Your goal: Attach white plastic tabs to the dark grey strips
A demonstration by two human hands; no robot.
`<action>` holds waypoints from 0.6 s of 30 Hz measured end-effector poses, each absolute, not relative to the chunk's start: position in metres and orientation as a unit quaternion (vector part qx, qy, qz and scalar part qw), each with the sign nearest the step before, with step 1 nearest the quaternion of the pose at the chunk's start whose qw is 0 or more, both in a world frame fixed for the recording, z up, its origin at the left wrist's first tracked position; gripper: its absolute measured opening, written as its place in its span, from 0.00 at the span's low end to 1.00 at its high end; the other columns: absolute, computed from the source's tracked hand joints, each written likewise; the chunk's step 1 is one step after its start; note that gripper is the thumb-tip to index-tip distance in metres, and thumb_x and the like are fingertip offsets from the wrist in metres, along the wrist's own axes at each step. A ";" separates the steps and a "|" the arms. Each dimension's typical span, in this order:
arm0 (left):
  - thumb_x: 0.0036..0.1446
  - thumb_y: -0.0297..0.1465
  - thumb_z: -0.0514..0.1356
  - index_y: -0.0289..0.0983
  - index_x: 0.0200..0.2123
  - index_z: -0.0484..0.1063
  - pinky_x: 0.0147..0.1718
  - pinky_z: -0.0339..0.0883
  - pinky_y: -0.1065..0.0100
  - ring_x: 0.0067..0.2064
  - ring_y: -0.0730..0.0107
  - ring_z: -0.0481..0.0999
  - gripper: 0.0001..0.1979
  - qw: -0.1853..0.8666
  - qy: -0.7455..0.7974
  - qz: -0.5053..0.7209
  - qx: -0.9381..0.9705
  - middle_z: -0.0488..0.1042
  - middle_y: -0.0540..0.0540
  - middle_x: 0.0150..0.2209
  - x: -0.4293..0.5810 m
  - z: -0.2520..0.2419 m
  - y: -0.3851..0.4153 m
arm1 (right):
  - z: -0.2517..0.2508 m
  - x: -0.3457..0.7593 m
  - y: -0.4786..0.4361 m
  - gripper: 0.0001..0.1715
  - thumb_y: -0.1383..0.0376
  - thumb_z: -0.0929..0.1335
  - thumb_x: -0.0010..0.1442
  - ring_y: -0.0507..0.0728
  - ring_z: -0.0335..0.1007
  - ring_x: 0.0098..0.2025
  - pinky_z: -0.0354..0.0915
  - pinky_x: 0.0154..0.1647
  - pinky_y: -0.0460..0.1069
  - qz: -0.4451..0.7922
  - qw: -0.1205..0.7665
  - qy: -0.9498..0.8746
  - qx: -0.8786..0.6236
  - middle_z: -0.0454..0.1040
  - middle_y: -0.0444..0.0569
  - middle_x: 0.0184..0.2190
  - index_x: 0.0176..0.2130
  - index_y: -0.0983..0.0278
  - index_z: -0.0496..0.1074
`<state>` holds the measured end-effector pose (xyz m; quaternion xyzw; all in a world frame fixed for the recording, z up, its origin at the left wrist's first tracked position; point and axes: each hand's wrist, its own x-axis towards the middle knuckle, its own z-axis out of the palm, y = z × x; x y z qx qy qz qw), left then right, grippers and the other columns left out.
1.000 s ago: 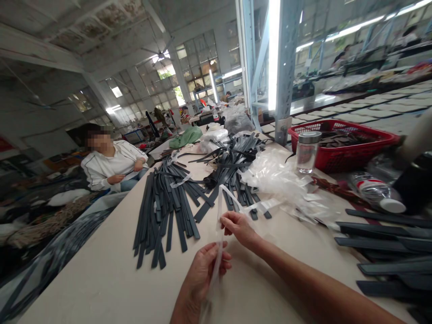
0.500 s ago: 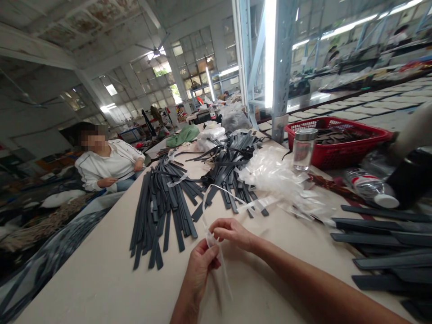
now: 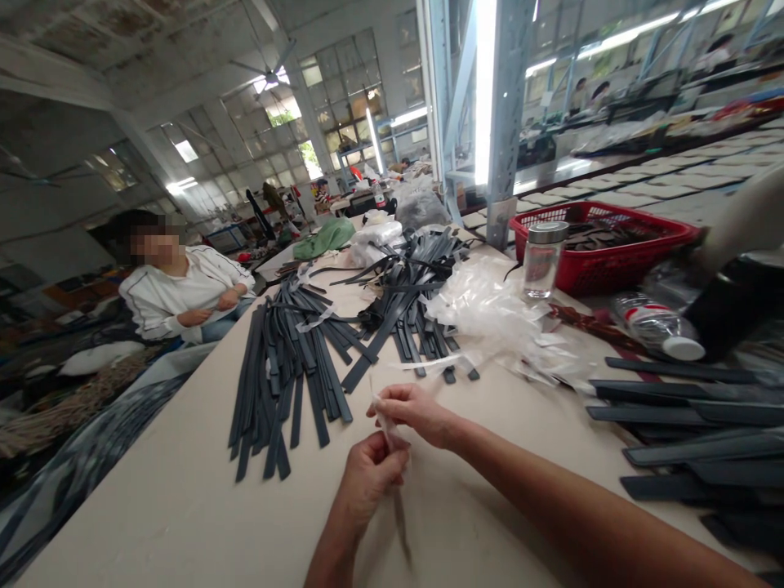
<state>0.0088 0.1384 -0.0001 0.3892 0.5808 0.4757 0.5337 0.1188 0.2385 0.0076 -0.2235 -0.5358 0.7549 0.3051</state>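
Bench (image 3: 159,514), pale and broad, filled the foreground. Dark flat strips (image 3: 287,351) lay on it in loose bundles. A red basket (image 3: 588,279) stood to the right, beyond a heap of clear plastic (image 3: 490,314). Above the bench, the right hand (image 3: 422,412) was just beyond the left hand (image 3: 367,478); the fingers of both pinched a thin translucent strip (image 3: 387,426) between them, on the near side of the bundles.
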 end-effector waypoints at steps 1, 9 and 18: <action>0.43 0.32 0.67 0.31 0.30 0.75 0.25 0.59 0.72 0.25 0.75 0.65 0.11 0.539 0.576 0.474 0.391 0.71 0.50 0.23 0.010 0.000 0.138 | 0.008 0.118 0.239 0.20 0.52 0.73 0.48 0.49 0.65 0.26 0.59 0.26 0.44 0.749 0.318 -0.532 -0.234 0.74 0.46 0.25 0.29 0.67 0.75; 0.44 0.31 0.67 0.34 0.33 0.72 0.30 0.62 0.71 0.28 0.73 0.69 0.12 0.589 0.535 0.474 0.378 0.75 0.50 0.27 0.012 -0.001 0.137 | 0.004 0.113 0.243 0.20 0.52 0.73 0.48 0.47 0.60 0.20 0.53 0.20 0.43 0.709 0.406 -0.501 -0.285 0.72 0.44 0.22 0.25 0.66 0.70; 0.40 0.29 0.68 0.33 0.32 0.75 0.30 0.62 0.70 0.29 0.70 0.70 0.13 0.617 0.533 0.439 0.377 0.76 0.46 0.28 0.018 0.000 0.133 | -0.003 0.118 0.257 0.20 0.51 0.73 0.49 0.47 0.60 0.21 0.53 0.21 0.43 0.707 0.457 -0.444 -0.308 0.73 0.44 0.23 0.27 0.66 0.70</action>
